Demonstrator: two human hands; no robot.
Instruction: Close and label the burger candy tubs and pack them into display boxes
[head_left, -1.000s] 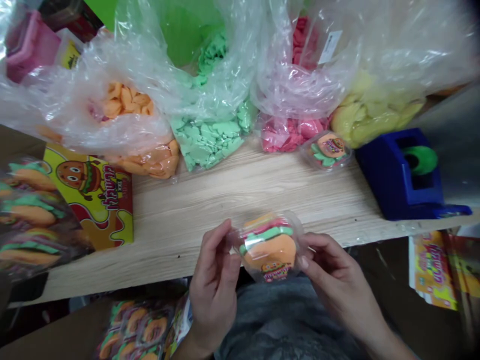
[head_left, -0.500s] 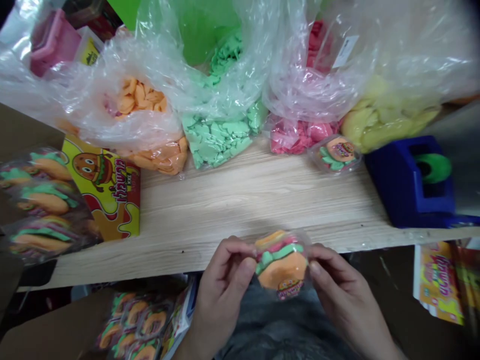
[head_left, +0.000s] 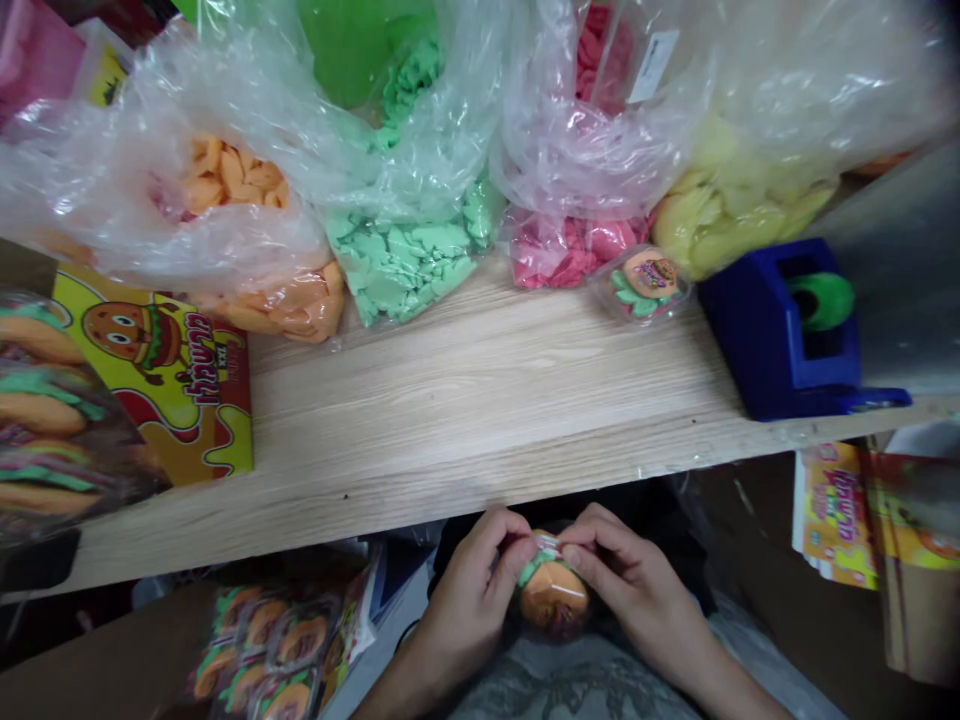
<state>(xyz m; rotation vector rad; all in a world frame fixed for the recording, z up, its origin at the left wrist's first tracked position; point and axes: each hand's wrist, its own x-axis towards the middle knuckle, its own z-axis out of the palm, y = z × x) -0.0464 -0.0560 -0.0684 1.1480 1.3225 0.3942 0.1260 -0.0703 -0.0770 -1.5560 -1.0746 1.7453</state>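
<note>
A clear plastic pack with a toy-like candy burger (head_left: 553, 598) is held over my lap, just below the table's front edge. My left hand (head_left: 480, 575) pinches its upper left side between thumb and fingers. From the right, my right hand (head_left: 634, 570) grips the upper right edge, its thumb pressed on the plastic. Orange bun and green leaf layers show through the pack; its underside is hidden. Another packed burger (head_left: 642, 284) lies on the table beside the pink pieces.
Plastic bags of orange (head_left: 240, 180), green (head_left: 409, 255), pink (head_left: 570, 245) and yellow (head_left: 727, 220) pieces line the back. A blue tape dispenser (head_left: 750, 340) stands right. A printed box (head_left: 172, 360) with burger packs stands left. More packs (head_left: 262, 650) sit below the table (head_left: 465, 400).
Both hands have drawn the burger pack down and toward my body, off the table's edge. They are now closer together on its upper side. The view has shifted right.
</note>
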